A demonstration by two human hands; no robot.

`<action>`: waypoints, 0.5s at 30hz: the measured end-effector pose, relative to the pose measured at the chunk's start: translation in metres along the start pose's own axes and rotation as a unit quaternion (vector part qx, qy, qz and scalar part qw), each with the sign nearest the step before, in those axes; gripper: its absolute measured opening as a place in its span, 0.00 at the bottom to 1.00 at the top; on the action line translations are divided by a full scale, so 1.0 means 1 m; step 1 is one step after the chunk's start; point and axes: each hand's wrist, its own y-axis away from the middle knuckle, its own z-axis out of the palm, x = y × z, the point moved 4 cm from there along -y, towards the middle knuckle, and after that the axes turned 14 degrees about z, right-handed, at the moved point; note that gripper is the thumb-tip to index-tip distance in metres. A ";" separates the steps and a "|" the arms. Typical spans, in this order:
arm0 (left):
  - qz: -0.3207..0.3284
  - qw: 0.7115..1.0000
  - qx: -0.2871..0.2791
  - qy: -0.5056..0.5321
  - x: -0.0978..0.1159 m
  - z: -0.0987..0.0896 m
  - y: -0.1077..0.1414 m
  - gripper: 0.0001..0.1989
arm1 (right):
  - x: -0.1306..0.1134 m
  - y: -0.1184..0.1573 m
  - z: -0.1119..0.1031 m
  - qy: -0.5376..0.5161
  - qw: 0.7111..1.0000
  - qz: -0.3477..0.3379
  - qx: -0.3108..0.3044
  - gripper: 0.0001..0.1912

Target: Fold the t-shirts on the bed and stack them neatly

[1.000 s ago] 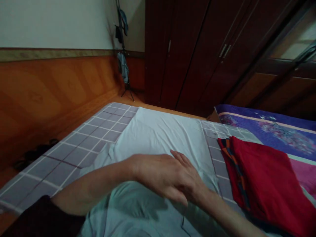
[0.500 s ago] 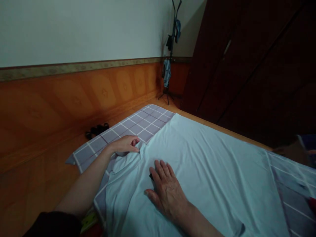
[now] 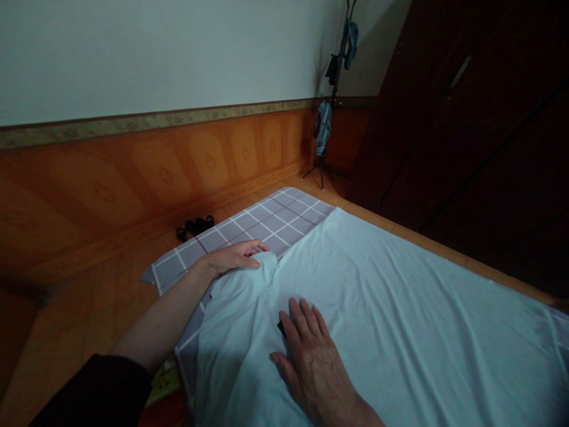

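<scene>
Pale blue-white sheet-like cloth [image 3: 377, 296]: thin, soft, matt, finely wrinkled; grey bed cover with white checks [image 3: 284, 216]: matt woven-looking cloth, smoother; black sleeve [image 3: 95, 391]: matt cloth. Orange-brown patterned wall panelling [image 3: 173, 172] and tan plank floor [image 3: 89, 338] look like wood, smooth, faint sheen; plain white upper wall [image 3: 155, 53] matt. Tall dark red-brown wardrobe [image 3: 444, 148] smooth, its slim pale handle [image 3: 460, 72] metal-looking, hanging blue garment [image 3: 323, 127] denim-like cloth.
</scene>
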 end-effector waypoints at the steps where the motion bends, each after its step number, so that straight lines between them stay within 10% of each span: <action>1: -0.004 1.000 0.001 -0.015 0.001 -0.003 0.002 0.28 | 0.000 0.000 0.000 0.001 1.000 -0.002 0.006 0.27; 10: -0.112 0.969 -0.042 -0.215 0.014 -0.018 0.054 0.41 | 0.000 0.002 0.001 0.022 0.999 -0.023 0.013 0.26; 15: -0.118 0.916 -0.079 -0.374 0.017 -0.006 0.063 0.21 | 0.001 0.001 0.002 0.011 1.000 -0.003 0.007 0.25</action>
